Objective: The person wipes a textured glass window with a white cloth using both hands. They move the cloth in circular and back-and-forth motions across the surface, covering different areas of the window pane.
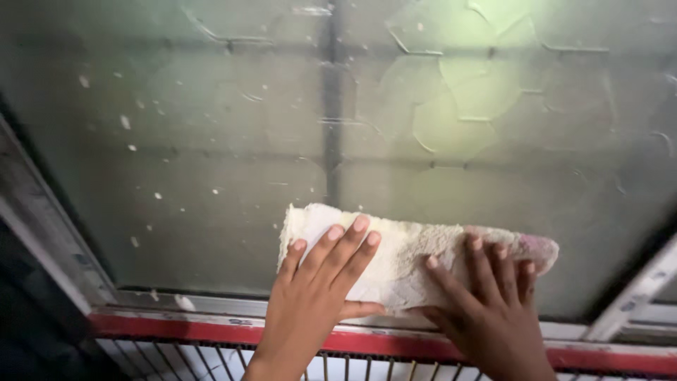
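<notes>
Item: folded terry cloth (402,257), off-white with a pinkish patch at its right end, pressed flat against a frosted window pane (211,162). Position: low on the pane, right of centre, its lower edge just above the bottom frame rail (211,305). Orientation: long axis runs nearly level from left to right, dipping slightly toward the right; the square-cut left end points at the left frame, the rounded pink end at the right frame. Left hand (314,296): fingers spread and extended, palm laid flat on the left half of the cloth, pressing rather than gripping; thumb lies along the cloth's lower edge. Right hand (490,307): likewise flat and unclenched, fingers (478,257) splayed over the right half, fingertips near the upper edge of the cloth. Pane: greenish, cloudy, dotted with small white specks mostly on the left side; a dark vertical bar (331,106) shows dimly behind it, along with cracked, peeling outlines at upper right. Surround: pale metal frame (42,219) at left and a matching member at lower right; red sill strip (176,328) beneath the rail; thin vertical grille bars (211,360) below that. Containers: none seen.
</notes>
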